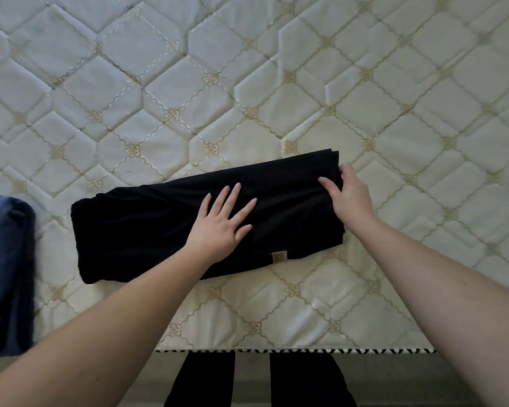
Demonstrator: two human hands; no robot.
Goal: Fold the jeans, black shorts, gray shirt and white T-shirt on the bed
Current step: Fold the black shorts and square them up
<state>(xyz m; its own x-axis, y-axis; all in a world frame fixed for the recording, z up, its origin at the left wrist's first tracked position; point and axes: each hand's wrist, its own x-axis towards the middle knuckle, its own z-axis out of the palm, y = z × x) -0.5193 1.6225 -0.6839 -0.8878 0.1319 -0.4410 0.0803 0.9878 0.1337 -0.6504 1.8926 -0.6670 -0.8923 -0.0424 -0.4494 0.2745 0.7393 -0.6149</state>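
On the quilted mattress point(276, 69) near its front edge, we see the black shorts point(159, 224) folded into a long band, tan label showing. Our left hand point(221, 224) presses flat, grip wide; our right hand point(347, 195) pinches the right end.

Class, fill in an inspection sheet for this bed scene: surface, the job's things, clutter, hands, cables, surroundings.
Surface: quilted mattress, cream, bare.
Job's things: black shorts folded into a long strip near the front edge; jeans at the left edge, partly out of view; gray shirt and white T-shirt not seen.
Clutter: nothing seen.
Hands: left hand flat on the shorts; right hand has a grip on their right end.
Cables: nothing seen.
Surroundings: floor and the person's dark trouser legs below.
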